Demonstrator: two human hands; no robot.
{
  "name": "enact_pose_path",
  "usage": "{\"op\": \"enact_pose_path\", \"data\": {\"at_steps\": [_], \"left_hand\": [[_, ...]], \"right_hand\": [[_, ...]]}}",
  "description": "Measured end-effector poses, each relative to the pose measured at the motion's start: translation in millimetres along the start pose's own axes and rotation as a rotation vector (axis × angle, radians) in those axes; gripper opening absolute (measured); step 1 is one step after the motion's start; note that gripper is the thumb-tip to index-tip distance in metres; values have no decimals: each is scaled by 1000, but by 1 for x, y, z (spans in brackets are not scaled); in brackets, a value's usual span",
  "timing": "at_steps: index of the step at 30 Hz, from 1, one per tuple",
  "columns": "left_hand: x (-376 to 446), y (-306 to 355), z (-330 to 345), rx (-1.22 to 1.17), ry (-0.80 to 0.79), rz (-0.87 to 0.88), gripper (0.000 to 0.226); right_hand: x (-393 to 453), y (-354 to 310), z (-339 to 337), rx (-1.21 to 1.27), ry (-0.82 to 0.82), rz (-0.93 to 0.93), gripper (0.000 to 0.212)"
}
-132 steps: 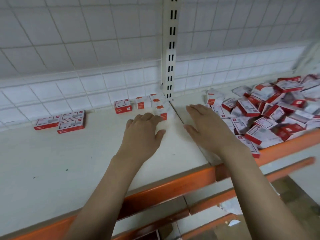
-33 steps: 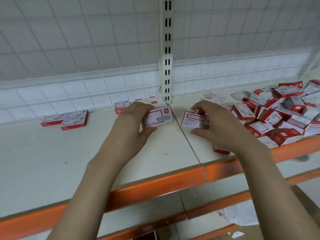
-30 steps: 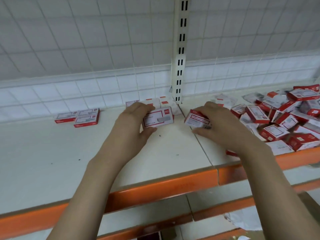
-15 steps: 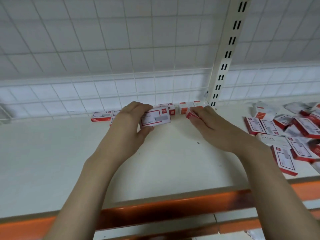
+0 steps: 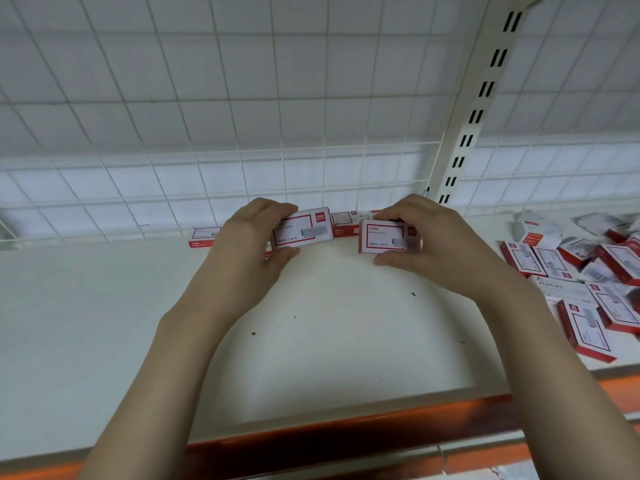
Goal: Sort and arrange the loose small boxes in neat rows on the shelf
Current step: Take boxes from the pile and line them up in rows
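Small red-and-white cardboard boxes (image 5: 302,229) (image 5: 382,236), one clamped in each of two hands (image 5: 242,251) (image 5: 427,244), now carried from right-hand pile (image 5: 588,271) to frame-centre row (image 5: 344,223) on white shelf (image 5: 104,323).

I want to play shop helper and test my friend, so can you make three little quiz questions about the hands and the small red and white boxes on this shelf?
1. True or false: each hand holds a box.
2. Where is the messy pile of boxes? A) to the right of the hands B) to the left of the hands C) on the floor
3. Fill in: the few boxes already lined up sit at the back of the shelf, against the wire ____.

Key
1. True: the left hand grips one box, the right hand another box.
2. A
3. grid
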State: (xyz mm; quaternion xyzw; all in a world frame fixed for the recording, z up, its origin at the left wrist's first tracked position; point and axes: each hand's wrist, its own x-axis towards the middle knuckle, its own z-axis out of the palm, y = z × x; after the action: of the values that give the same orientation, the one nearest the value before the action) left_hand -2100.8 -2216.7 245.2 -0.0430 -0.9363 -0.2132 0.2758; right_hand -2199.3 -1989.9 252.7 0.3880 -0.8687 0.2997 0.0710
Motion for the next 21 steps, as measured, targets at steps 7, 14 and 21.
{"op": "enact_pose_path", "data": {"at_steps": [7,14,21], "left_hand": [[-13,-22,-11,128,-7,25,41],[-39,-71,-35,195,-112,-60,44],[-58,-110,-60,160,-164,-198,44]], "right_hand": [[6,-12,16,-83,-36,-25,48],[13,-35,49,-140,-101,-25,46],[21,-68,92,-102,-165,-6,52]]}}
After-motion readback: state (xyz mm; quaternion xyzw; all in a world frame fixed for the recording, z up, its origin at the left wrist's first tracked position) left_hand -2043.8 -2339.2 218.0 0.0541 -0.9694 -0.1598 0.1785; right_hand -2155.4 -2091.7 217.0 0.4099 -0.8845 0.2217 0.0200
